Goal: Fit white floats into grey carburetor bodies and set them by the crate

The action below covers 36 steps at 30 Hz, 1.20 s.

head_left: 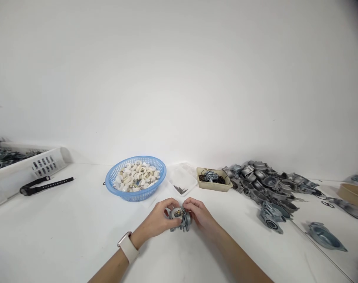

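A grey metal carburetor body (185, 225) with a white float (175, 212) and a small brass part sits low in the middle, on or just above the white table. My left hand (163, 217) is closed around its left side, thumb in front and fingers behind. At the carburetor's upper right, the thumb and index finger of my right hand (199, 212) are pinched together. Whatever lies between those right fingertips is too small to make out. Just beyond the hands, a white tray (187, 177) holds several thin metal pins (180, 190).
Left of the tray stands a blue basket (136, 196) of white floats. A cream tray (214, 186) holds black rings and a metal part. Carburetor bodies and bowls (261, 181) are heaped at right. A watch (46, 185) lies by a white crate (19, 173) at left.
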Each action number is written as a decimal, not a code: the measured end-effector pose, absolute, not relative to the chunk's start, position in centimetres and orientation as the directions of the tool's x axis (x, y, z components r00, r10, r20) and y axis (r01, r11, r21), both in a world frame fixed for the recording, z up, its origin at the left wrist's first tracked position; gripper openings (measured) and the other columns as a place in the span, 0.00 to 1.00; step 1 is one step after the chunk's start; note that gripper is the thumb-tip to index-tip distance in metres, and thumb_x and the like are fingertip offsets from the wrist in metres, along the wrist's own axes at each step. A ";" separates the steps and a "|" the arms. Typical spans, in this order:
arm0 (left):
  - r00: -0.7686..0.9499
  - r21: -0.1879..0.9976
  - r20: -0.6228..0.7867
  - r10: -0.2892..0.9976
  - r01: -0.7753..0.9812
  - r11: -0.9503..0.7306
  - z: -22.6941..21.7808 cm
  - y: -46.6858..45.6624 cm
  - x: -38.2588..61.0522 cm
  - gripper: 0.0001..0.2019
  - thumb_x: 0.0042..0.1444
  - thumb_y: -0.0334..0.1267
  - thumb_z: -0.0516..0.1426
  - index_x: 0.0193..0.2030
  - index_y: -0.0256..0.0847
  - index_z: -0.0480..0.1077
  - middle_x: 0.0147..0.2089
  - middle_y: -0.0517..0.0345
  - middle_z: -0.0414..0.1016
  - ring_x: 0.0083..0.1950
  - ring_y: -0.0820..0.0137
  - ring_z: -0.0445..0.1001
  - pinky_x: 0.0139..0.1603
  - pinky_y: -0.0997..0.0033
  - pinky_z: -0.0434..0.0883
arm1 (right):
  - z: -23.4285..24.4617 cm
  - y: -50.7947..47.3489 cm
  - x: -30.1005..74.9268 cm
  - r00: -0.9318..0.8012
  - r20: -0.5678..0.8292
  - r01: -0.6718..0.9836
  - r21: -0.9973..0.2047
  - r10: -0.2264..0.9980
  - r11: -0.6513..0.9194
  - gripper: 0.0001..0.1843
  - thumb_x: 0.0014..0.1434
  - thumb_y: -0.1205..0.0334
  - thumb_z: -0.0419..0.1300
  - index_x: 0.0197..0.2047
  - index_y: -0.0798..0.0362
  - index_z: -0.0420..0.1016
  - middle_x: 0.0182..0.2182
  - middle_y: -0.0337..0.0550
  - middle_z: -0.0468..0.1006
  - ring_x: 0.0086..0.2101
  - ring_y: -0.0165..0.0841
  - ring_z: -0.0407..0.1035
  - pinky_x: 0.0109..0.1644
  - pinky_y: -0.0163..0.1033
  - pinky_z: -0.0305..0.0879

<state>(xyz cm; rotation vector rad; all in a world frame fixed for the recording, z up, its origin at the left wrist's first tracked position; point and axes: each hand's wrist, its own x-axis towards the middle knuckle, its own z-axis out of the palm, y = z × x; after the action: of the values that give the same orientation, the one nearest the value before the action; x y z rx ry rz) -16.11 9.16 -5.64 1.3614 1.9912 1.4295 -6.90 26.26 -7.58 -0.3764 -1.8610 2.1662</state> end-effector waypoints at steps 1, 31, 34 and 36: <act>-0.483 0.862 0.246 0.840 0.505 0.038 -5.5 9.1 -16.0 0.11 0.50 0.34 0.62 0.42 0.41 0.73 0.42 0.57 0.77 0.43 0.67 0.72 0.41 0.71 0.68 | -7.6 26.3 -6.9 -0.934 -0.025 -0.029 -0.989 0.356 -0.145 0.12 0.49 0.56 0.67 0.27 0.55 0.71 0.23 0.36 0.67 0.26 0.28 0.60 0.30 0.34 0.55; -0.459 0.717 0.329 0.825 0.690 0.098 -5.0 8.4 -15.6 0.11 0.55 0.41 0.60 0.44 0.45 0.75 0.41 0.58 0.77 0.39 0.66 0.72 0.39 0.69 0.66 | -7.1 26.0 -6.5 -0.942 0.068 -0.033 -0.993 0.329 0.109 0.19 0.53 0.46 0.68 0.34 0.54 0.77 0.32 0.45 0.77 0.37 0.37 0.70 0.41 0.39 0.63; -0.456 0.714 0.336 0.824 0.694 0.093 -5.1 8.5 -15.6 0.12 0.55 0.42 0.60 0.45 0.44 0.75 0.41 0.57 0.77 0.40 0.66 0.72 0.40 0.69 0.66 | -7.0 25.9 -6.6 -0.937 0.091 -0.052 -0.991 0.337 0.123 0.19 0.52 0.45 0.69 0.33 0.54 0.77 0.32 0.45 0.77 0.37 0.38 0.70 0.41 0.39 0.64; -0.456 0.713 0.335 0.825 0.694 0.094 -5.2 8.5 -15.7 0.12 0.55 0.42 0.60 0.45 0.44 0.75 0.41 0.57 0.77 0.40 0.66 0.72 0.40 0.69 0.66 | -7.0 25.9 -6.6 -0.936 0.099 -0.059 -0.990 0.339 0.127 0.19 0.52 0.45 0.69 0.33 0.54 0.77 0.32 0.45 0.77 0.36 0.37 0.70 0.40 0.39 0.63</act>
<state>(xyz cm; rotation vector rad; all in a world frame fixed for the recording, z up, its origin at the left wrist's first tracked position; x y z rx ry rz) -15.69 8.54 -5.17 1.5481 2.2066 1.2956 -6.56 25.90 -6.99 -0.2725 -2.1089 1.8766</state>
